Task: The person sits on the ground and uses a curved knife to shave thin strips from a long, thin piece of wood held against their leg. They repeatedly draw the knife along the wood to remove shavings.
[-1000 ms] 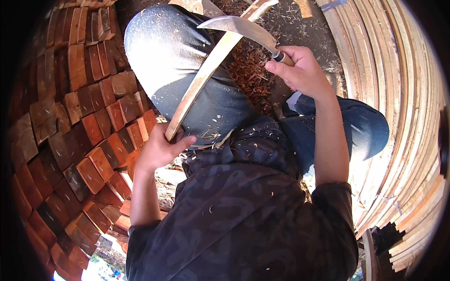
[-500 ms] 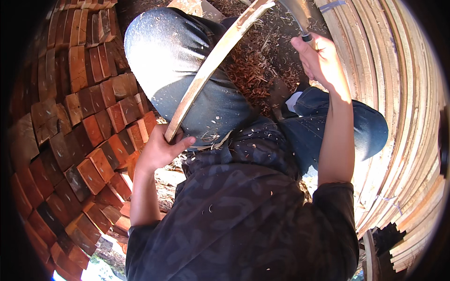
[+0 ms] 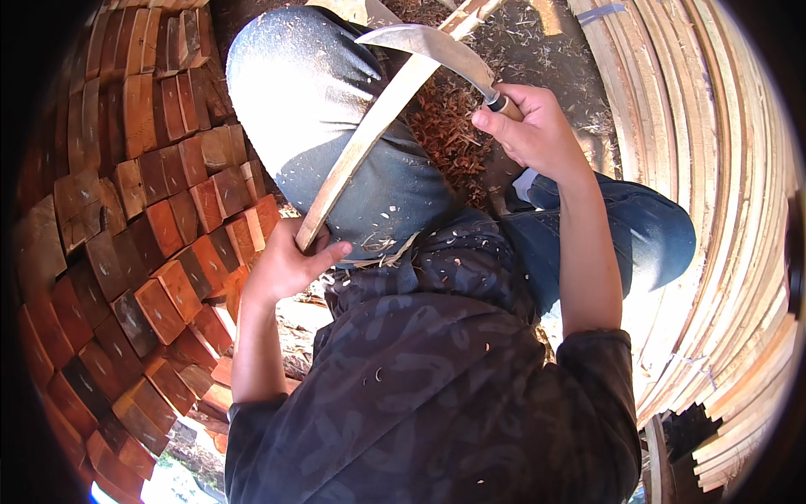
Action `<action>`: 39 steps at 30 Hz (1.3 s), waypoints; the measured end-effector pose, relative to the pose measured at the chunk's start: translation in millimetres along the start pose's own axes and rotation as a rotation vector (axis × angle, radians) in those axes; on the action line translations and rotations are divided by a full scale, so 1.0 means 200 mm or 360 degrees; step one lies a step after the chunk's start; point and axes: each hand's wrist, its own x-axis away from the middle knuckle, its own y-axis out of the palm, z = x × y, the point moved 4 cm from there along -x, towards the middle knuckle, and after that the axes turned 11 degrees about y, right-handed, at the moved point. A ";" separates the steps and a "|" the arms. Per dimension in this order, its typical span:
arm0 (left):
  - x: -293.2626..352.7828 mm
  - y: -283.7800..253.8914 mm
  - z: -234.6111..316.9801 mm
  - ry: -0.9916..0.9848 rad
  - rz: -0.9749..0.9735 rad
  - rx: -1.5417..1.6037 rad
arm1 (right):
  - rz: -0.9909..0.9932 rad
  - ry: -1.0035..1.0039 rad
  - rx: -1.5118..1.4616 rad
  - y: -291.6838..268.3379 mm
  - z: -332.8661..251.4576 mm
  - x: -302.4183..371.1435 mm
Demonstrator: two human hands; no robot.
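Observation:
My left hand [image 3: 290,263] is closed round the near end of a long, pale wooden strip [image 3: 365,139]. The strip slants up to the right across my raised left thigh, and its far end runs out of the picture at the top. In my right hand [image 3: 537,130] is the wooden handle of a sickle [image 3: 449,52] with a curved steel blade. That blade lies across the strip, its tip pointing left over my knee; I cannot tell whether it touches the wood. Wood shavings dot my jeans and dark shirt.
Stacked reddish-brown wood blocks [image 3: 168,311] rise along my left side. Long pale wooden strips [image 3: 705,193] stand piled on my right, a bundle tied with a purplish band [image 3: 600,13]. Reddish shavings [image 3: 449,126] cover the ground between my legs.
My right hand has drawn the sickle nearer and left, so its blade now crosses the wooden strip. My left hand and the strip have hardly moved.

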 end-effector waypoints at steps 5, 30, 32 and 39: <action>0.01 0.00 -0.01 -0.0014 -0.0012 -0.0007 | -0.0085 -0.0064 0.0158 0.09 -0.05 0.03; -0.01 0.00 0.01 0.0041 0.0005 0.0041 | 0.0031 0.0212 -0.0167 -0.05 -0.05 0.02; 0.00 0.00 0.02 -0.0018 -0.0007 -0.0005 | 0.0035 0.0100 -0.0082 -0.11 -0.04 0.00; -0.01 0.00 0.01 0.0012 0.0005 0.0024 | 0.0490 -0.0065 0.0011 -0.02 0.00 -0.02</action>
